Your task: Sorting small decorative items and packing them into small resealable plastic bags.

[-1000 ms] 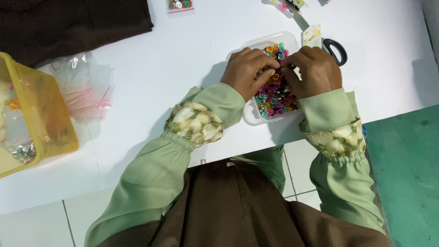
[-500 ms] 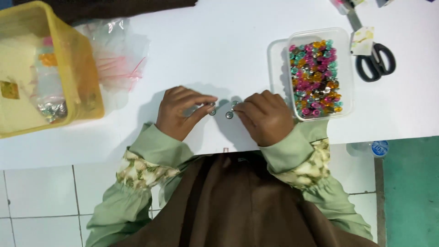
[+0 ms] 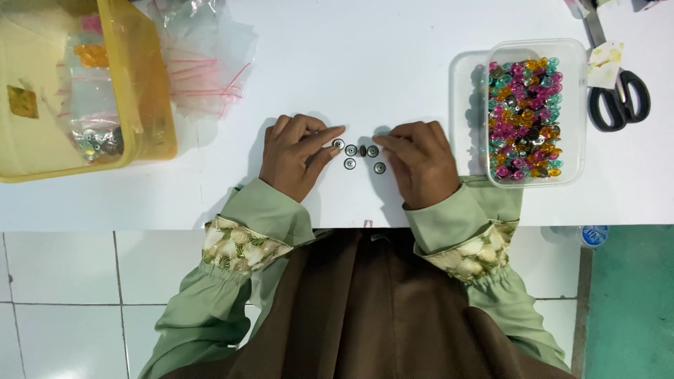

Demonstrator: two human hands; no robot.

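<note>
Several small round metal pieces [image 3: 361, 155] lie in a tight cluster on the white table [image 3: 365, 77], between my two hands. My left hand [image 3: 296, 154] rests flat beside them, its fingertips touching the leftmost piece. My right hand [image 3: 418, 160] rests on the other side, fingertips at the rightmost pieces. Neither hand has closed around anything. A clear plastic box [image 3: 572, 116] full of pink, orange and teal beads stands just right of my right hand.
A yellow plastic bin [image 3: 144, 91] holding bagged small parts sits at the far left, with loose clear zip bags [image 3: 203, 67] beside it. Black scissors [image 3: 618, 98] lie at the right edge. The table's front edge runs just below my wrists.
Both hands moved from the bead box to the table in front of me and spread apart. The small metal pieces now lie exposed between the fingertips.
</note>
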